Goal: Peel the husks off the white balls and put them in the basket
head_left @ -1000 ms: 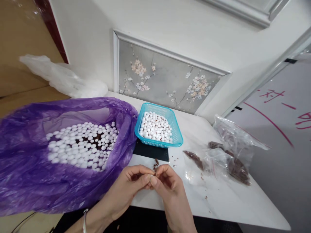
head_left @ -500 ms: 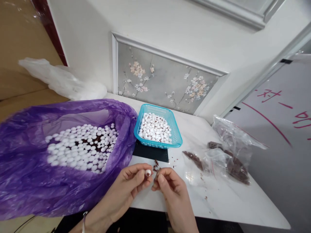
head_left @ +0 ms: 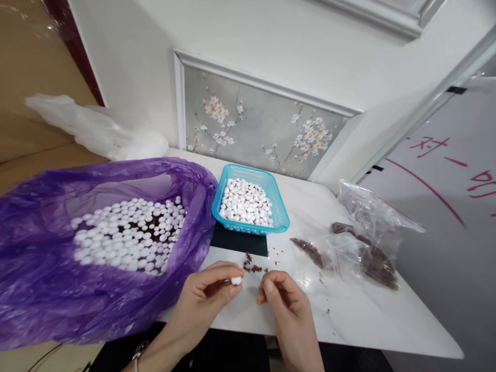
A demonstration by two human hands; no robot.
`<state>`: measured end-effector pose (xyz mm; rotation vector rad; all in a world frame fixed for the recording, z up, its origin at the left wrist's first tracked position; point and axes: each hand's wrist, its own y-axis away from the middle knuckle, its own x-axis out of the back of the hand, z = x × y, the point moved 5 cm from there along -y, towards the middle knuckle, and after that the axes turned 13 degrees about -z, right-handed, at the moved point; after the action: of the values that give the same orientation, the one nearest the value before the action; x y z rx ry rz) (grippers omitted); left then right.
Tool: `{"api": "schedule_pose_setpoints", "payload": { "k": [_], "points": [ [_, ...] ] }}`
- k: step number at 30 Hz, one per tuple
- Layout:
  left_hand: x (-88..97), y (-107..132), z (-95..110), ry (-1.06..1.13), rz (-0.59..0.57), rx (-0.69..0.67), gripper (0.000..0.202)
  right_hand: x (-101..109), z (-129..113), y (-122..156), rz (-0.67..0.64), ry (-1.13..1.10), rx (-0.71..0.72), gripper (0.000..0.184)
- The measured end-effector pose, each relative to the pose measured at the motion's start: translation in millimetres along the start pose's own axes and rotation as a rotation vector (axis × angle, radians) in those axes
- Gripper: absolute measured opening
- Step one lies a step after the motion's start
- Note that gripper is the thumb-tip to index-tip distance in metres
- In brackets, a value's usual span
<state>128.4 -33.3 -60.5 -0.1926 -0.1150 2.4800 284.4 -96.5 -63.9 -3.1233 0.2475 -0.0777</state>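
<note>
pinching white ball (head_left: 236,280): left hand (head_left: 207,297) | curled near brown bits (head_left: 254,268), contents unclear: right hand (head_left: 289,305)

Your L hand (head_left: 203,299) bare, your R hand (head_left: 290,310) bare too, slim fingers (head_left: 221,270) on both, thin silver-col. bracelet (head_left: 136,356) round your L wrist (head_left: 157,354), shiny like metal, w/ small dark bit (head_left: 143,344) next to it, too blurred to ID, R wrist (head_left: 302,351) uncovered

ball (head_left: 236,281): white | basket (head_left: 277,204): turquoise | bag (head_left: 77,302): purple | bits (head_left: 254,268): reddish-brown | panel (head_left: 263,121): grey, blossom pattern
</note>
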Motion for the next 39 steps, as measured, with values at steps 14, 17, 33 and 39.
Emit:
{"api": "schedule_pose_setpoints", "payload": {
  "k": [14,17,33,39],
  "points": [
    [0.1,-1,-3,0.172,0.057,0.081,0.023,-3,-3,0,-0.028,0.036,-0.005,0.025],
    [-1.4,-1,-1,0.214,0.051,0.102,0.025,-3,-6,1,0.006,0.033,0.003,0.027],
    [0.2,-31,30,-0.013,0.154,0.035,0.02,45,0,-24,0.106,0.695,0.052,0.02],
    [-2.4,-92,76,-0.583,0.252,-0.2,0.023,26,2,-30,0.076,0.841,0.063,0.017]
  ]
}}
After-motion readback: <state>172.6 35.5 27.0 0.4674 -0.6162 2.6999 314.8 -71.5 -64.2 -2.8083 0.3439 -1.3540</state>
